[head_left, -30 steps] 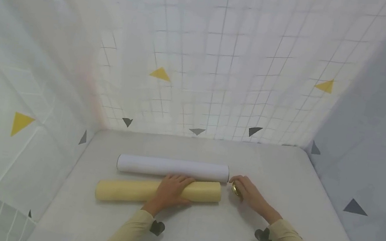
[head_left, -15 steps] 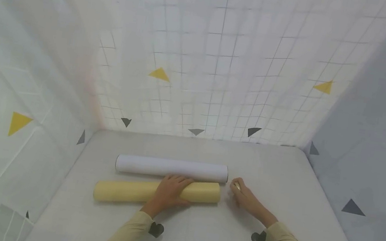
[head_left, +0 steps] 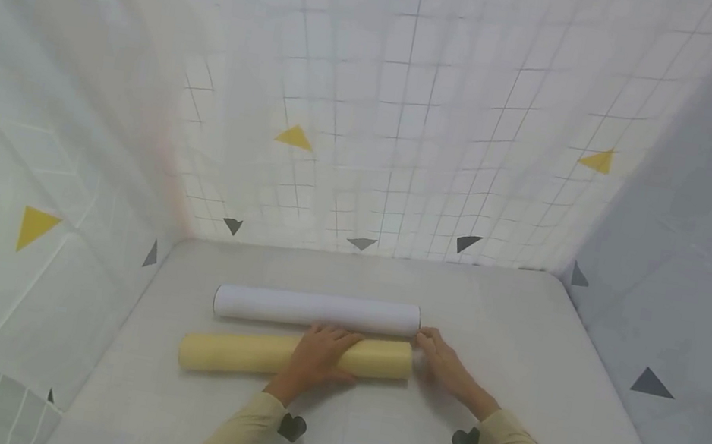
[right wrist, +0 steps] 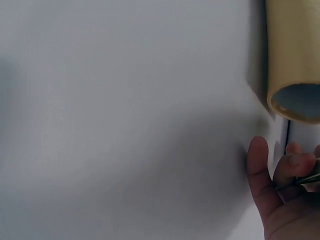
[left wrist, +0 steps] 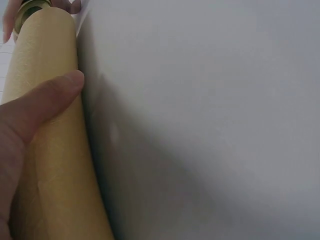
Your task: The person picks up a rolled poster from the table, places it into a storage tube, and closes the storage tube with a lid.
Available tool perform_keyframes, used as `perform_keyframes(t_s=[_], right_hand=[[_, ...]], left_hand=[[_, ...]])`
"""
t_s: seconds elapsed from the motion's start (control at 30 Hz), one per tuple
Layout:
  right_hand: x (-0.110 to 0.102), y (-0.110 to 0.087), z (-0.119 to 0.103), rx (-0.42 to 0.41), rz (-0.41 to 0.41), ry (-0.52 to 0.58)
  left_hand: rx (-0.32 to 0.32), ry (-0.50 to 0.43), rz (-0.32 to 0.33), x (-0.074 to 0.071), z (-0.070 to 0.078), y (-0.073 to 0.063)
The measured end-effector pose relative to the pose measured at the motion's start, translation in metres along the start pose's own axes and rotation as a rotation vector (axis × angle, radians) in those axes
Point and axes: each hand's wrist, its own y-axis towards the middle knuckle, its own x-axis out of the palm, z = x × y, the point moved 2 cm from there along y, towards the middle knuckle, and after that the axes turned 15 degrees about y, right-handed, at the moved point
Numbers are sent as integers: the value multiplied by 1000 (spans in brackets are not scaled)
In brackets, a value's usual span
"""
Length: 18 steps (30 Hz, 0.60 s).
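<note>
A yellow cardboard tube [head_left: 233,353] lies across the table, its open hollow end facing right. My left hand [head_left: 316,360] grips it right of its middle, fingers over the top and thumb [left wrist: 60,95] along the near side. Just off the open end, my right hand [head_left: 445,364] holds a round gold-coloured metal cap [left wrist: 20,21] between thumb and fingers. In the head view the fingers hide this cap; only a thin edge of it shows in the right wrist view.
Behind the yellow tube and nearly parallel lies a white tube [head_left: 315,310], its right end close to my right fingertips. White sheeting with a grid and triangles [head_left: 296,136] walls the table [head_left: 490,296] at the back and sides.
My right hand has turned the gold cap and moved left to the yellow tube's open end. The yellow tube has shifted slightly right under my left hand.
</note>
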Motion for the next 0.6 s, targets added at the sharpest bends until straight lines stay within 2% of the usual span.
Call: perform_keyframes(t_s=[0.3,0.6], right_hand=[[11,1,-4,10,-10,-32],[18,4,-7,3,24,-25]], left_hand=[[-20,-10,-5,-1,4,5],[-30,43,57,-12,6,8]])
